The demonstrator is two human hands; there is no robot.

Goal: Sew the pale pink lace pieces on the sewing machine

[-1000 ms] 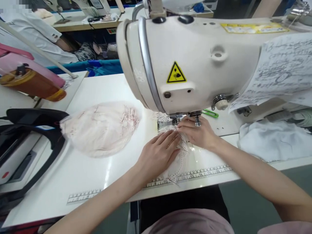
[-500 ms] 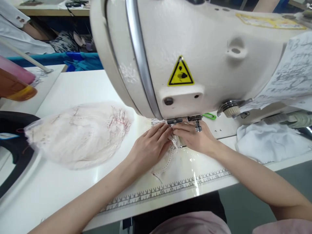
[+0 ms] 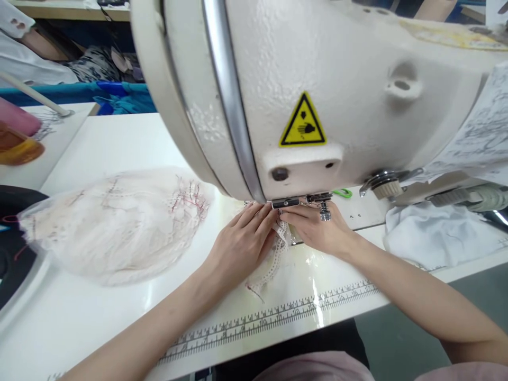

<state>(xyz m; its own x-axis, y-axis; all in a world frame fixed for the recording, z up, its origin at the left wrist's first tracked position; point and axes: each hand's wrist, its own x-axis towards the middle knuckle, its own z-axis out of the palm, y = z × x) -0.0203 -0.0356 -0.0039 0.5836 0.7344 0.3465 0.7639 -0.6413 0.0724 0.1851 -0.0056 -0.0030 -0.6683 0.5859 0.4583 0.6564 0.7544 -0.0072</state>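
Note:
A big white sewing machine (image 3: 317,79) fills the upper view, with its presser foot (image 3: 286,202) low at the centre. My left hand (image 3: 242,243) lies flat, fingers stretched out, pressing a strip of white lace (image 3: 270,264) onto the table just before the foot. My right hand (image 3: 317,227) rests opposite it, fingers together on the same lace beside the foot. The fingertips of both hands almost meet under the machine head, which hides the needle.
A heap of pale pink lace pieces in a clear bag (image 3: 115,222) lies to the left. A printed ruler (image 3: 270,317) runs along the table's front edge. White cloth (image 3: 436,233) lies at right. A green snipper (image 3: 342,192) sits behind the foot. Another person's sleeve (image 3: 24,47) shows at far left.
Both hands have slid forward with the lace, closer under the machine head. My head has leaned in, so the machine looks larger.

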